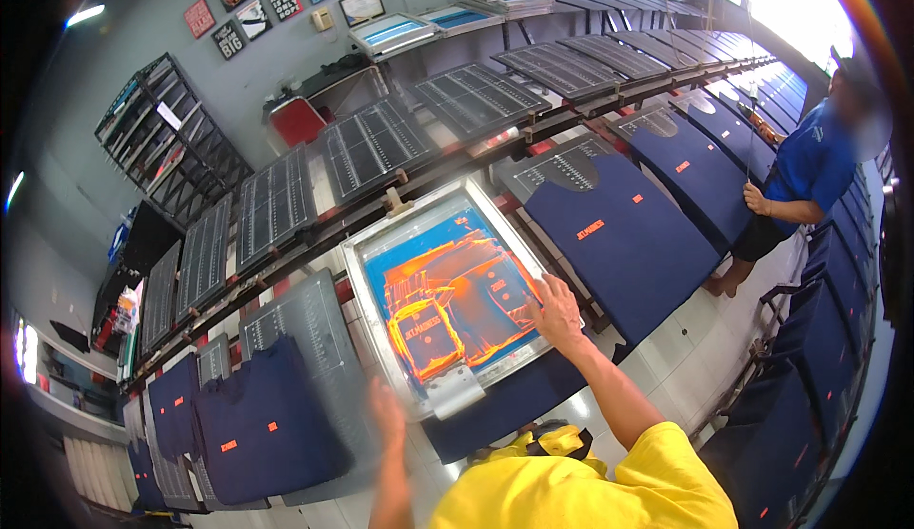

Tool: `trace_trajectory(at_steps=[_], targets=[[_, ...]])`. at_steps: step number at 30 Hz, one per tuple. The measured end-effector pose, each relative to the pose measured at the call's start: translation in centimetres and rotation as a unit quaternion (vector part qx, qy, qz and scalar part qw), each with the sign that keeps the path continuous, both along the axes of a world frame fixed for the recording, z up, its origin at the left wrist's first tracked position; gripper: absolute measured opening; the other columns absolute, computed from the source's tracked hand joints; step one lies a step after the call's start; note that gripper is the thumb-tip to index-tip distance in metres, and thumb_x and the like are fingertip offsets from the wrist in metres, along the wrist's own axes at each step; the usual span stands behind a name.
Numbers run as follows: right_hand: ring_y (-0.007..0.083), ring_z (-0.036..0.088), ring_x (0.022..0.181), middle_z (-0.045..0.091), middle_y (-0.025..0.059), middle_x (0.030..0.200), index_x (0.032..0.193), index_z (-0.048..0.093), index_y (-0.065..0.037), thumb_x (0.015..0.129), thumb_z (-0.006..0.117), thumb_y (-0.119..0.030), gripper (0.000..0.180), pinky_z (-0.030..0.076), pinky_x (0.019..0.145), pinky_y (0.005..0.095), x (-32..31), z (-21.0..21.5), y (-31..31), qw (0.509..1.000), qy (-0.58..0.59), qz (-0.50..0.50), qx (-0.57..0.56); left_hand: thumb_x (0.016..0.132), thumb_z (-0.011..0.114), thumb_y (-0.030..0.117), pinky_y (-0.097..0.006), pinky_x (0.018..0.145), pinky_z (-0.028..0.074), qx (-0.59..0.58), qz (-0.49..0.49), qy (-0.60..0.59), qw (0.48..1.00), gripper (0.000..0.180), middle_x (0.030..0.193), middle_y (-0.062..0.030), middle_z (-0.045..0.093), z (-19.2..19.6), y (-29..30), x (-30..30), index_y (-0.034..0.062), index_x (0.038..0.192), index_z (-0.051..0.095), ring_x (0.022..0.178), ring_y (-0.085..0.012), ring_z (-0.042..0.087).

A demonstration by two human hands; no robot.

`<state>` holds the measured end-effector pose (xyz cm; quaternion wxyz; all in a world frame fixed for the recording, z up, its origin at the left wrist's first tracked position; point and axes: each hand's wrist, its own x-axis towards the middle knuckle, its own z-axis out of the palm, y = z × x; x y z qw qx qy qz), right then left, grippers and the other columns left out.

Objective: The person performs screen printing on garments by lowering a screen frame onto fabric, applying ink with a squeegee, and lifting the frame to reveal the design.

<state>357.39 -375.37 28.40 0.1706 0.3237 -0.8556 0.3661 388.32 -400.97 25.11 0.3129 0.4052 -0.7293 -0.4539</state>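
Resting flat, the right hand (555,312) presses open-fingered on the right rim of the printing screen (447,293), seemingly to steady the frame over the navy shirt (505,400) beneath it; the left hand (388,413) hovers blurred near the screen's lower left corner, holding nothing that shows, though how far open it is cannot be told; orange ink covers the blue mesh; printed shirts (624,234) lie spread on neighbouring boards along the counter (314,243), likely to dry; another person (809,172) stands at the far row.
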Motion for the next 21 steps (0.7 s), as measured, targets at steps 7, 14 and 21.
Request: trace_trajectory(at_steps=[7, 14, 21], targets=[[0.0373, 0.057, 0.101, 0.062, 0.0194, 0.103, 0.111, 0.066, 0.001, 0.095, 0.060, -0.025, 0.031, 0.047, 0.088, 0.0484, -3.4, -3.3, 1.0, 0.979, -0.185, -0.084, -0.018, 0.104, 0.048, 0.023, -0.032, 0.092, 0.047, 0.119, 0.017, 0.025, 0.992, 0.037, 0.111, -0.0094, 0.068, -1.1, -1.4, -1.3, -0.0066, 0.116, 0.066, 0.100, -0.0176, 0.062], [0.0361, 0.057, 0.114, 0.064, 0.0205, 0.118, 0.119, 0.066, 0.000, 0.094, 0.062, -0.034, 0.043, 0.045, 0.097, 0.0452, -4.1, -4.3, 1.0, 0.954, -0.284, -0.091, -0.027, 0.102, 0.051, 0.022, -0.029, 0.086, 0.049, 0.095, 0.049, 0.073, 0.992, 0.034, 0.105, -0.0075, 0.070, -0.4, -0.6, -2.2, -0.0054, 0.112, 0.068, 0.094, -0.0150, 0.064], [0.0203, 0.067, 0.090, 0.072, 0.0162, 0.097, 0.105, 0.072, 0.003, 0.090, 0.069, -0.027, 0.033, 0.052, 0.081, 0.0346, -6.5, -3.8, 4.3, 0.943, -0.302, -0.035, -0.139, 0.103, 0.049, 0.020, -0.029, 0.090, 0.048, 0.042, 0.015, 0.026, 0.999, 0.034, 0.109, -0.0075, 0.069, 4.3, 2.6, -2.4, -0.0051, 0.119, 0.066, 0.099, -0.0144, 0.063]])
